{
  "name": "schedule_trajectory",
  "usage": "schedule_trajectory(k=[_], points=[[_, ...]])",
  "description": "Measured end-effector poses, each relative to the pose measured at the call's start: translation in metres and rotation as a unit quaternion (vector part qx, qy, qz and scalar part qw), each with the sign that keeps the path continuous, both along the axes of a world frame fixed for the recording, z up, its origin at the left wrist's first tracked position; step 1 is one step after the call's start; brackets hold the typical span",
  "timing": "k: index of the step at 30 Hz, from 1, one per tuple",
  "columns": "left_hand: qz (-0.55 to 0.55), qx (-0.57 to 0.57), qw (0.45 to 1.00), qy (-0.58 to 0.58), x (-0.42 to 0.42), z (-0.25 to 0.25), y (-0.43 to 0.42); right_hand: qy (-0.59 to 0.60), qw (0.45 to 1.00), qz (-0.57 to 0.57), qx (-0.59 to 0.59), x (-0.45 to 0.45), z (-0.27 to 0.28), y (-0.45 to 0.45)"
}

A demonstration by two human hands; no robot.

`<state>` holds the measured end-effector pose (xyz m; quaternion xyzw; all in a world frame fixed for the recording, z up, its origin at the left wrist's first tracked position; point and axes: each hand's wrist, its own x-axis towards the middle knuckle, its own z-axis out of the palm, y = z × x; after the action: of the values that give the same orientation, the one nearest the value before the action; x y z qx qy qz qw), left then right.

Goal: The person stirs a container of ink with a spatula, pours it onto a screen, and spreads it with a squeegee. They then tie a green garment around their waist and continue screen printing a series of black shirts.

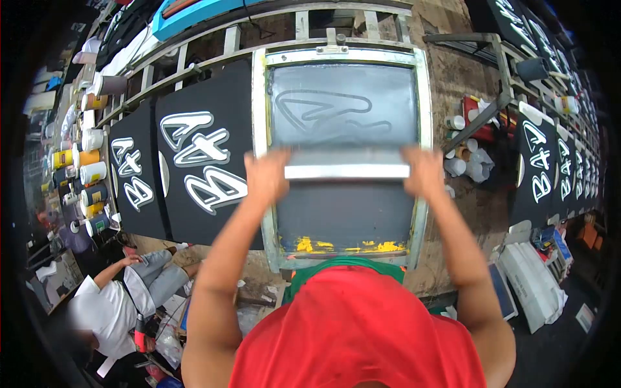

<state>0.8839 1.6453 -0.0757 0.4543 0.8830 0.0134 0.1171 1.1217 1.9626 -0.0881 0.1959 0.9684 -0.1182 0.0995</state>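
Both of my hands grip a squeegee (347, 169) that lies crosswise over a printing screen (422, 97). My left hand (266, 176) is wrapped round its left end, and my right hand (424, 173) round its right end. Motion blurs the fingers a little. Above the squeegee, grey outlined lettering shows through the shiny mesh; below it the mesh looks dark. Yellow smears (349, 246) run along the frame's near end. To the left lie black printed fabric pieces (229, 110) with white and grey lettering.
Rails (231, 40) and a metal clamp (332, 45) border the screen's far end. Several paint tubs (94, 171) crowd the left side. At lower left sits a person in a white shirt (107, 310). A metal bracket (482, 119) and more printed black fabric (537, 161) are on the right.
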Motion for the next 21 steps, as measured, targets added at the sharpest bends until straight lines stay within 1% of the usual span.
schedule_trajectory(k=[1,2,3,5,6,8,9,10,11,12,13,14,15,16,18,19,21], points=[[-0.008,0.005,1.000,-0.006,0.038,-0.006,-0.036,-0.025,0.999,0.003,-0.034,0.042,0.004,-0.029],[-0.023,0.021,0.999,0.017,0.075,-0.006,-0.067,-0.028,0.999,0.005,-0.040,0.084,0.002,-0.060],[-0.035,-0.016,0.999,0.001,0.106,-0.006,-0.096,0.021,0.999,0.006,-0.046,0.114,0.006,-0.085],[-0.012,0.019,0.994,-0.107,0.133,0.018,-0.116,-0.036,0.994,0.015,-0.100,0.135,0.035,-0.109],[-0.013,0.020,0.994,-0.105,0.124,0.022,-0.113,-0.034,0.994,0.013,-0.098,0.132,0.032,-0.103],[-0.041,-0.035,0.991,-0.122,0.083,0.023,-0.087,-0.101,0.989,0.048,-0.101,0.104,0.020,-0.066],[-0.014,-0.082,0.992,-0.097,0.052,0.004,-0.067,-0.052,0.996,0.031,-0.072,0.070,0.019,-0.040],[-0.020,-0.028,0.997,-0.064,0.014,0.010,-0.034,-0.072,0.997,0.016,-0.027,0.024,0.025,-0.013],[-0.022,0.009,0.999,-0.021,-0.025,0.007,-0.003,-0.036,0.999,0.012,-0.008,-0.017,0.020,0.018],[-0.020,0.035,0.999,0.017,-0.064,0.004,0.029,0.027,0.999,0.022,0.018,-0.058,0.031,0.042],[-0.027,0.047,0.998,0.017,-0.101,0.008,0.060,0.044,0.998,0.022,0.034,-0.094,0.027,0.071],[-0.048,0.109,0.992,0.049,-0.137,-0.005,0.080,0.037,0.998,0.008,0.042,-0.126,0.025,0.094],[-0.049,0.144,0.987,0.047,-0.158,-0.003,0.099,0.055,0.998,0.008,0.032,-0.148,0.015,0.115],[-0.051,0.150,0.986,0.053,-0.166,-0.004,0.109,0.029,0.998,-0.019,0.049,-0.164,0.016,0.122],[-0.009,0.072,0.995,0.069,-0.177,-0.008,0.121,0.001,0.998,-0.016,0.059,-0.174,0.014,0.127],[0.005,0.078,0.996,0.043,-0.167,-0.002,0.116,-0.003,0.998,-0.016,0.056,-0.164,0.005,0.122],[-0.001,0.067,0.997,0.032,-0.140,0.001,0.093,0.091,0.995,-0.007,0.029,-0.129,-0.007,0.104]])
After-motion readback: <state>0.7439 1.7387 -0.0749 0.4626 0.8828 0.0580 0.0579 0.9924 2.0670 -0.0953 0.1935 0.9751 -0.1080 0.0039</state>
